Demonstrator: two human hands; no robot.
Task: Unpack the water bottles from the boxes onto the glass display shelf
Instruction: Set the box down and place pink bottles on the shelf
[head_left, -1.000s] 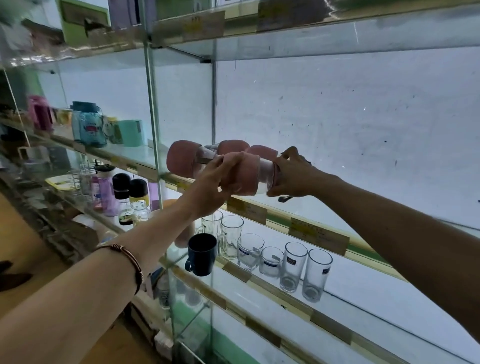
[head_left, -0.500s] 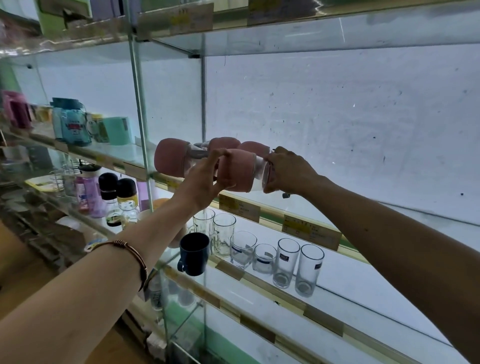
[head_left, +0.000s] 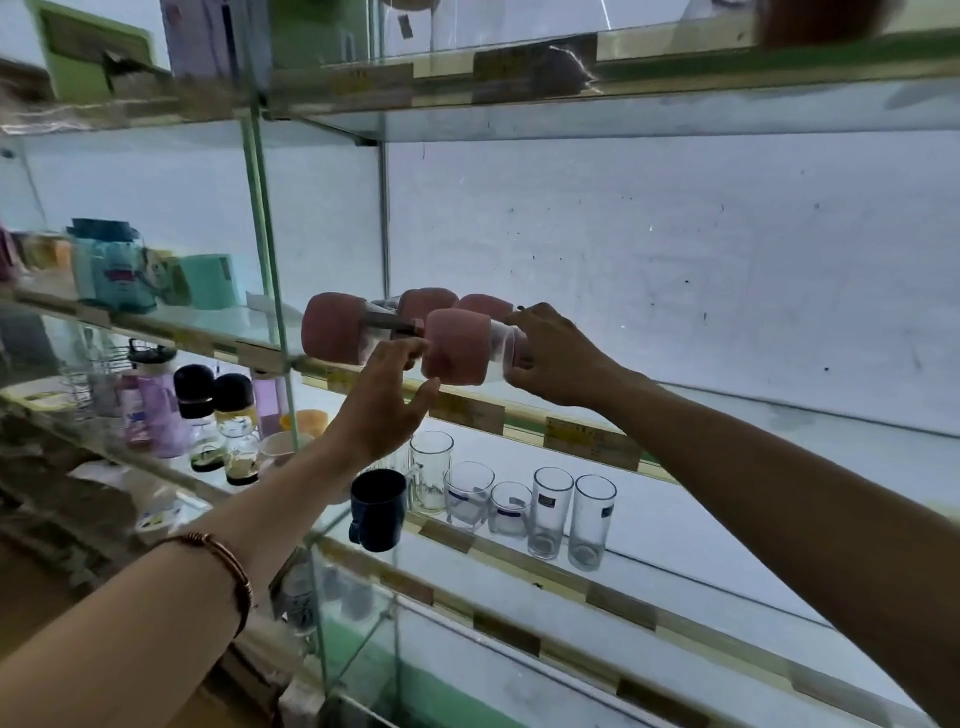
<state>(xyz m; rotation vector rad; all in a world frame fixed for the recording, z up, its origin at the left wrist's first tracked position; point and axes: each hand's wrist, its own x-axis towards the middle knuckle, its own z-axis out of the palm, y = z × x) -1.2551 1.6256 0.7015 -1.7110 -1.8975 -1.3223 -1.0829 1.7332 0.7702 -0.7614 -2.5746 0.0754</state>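
A pink dumbbell-shaped water bottle (head_left: 456, 347) lies on its side near the front edge of the glass display shelf (head_left: 779, 415). My right hand (head_left: 558, 358) grips its clear cap end, fingers curled round it. My left hand (head_left: 387, 400) is at its left pink end, with thumb and fingertips lightly touching it and the fingers nearly straight. Three more pink bottles of the same kind lie on the shelf: one to the left (head_left: 332, 335) and two behind (head_left: 427, 305) (head_left: 485, 306).
The shelf below holds several drinking glasses (head_left: 550, 512) and a dark blue mug (head_left: 376, 506). Left of a glass upright (head_left: 265, 270) stand teal containers (head_left: 114, 270) and, lower, purple and black-capped bottles (head_left: 150, 410). Another shelf (head_left: 571, 109) runs overhead.
My left hand has slid off the pink sleeve to the bottle's left end and loosened its fingers. The bottle now sits lower, at the shelf. My right hand keeps its grip.
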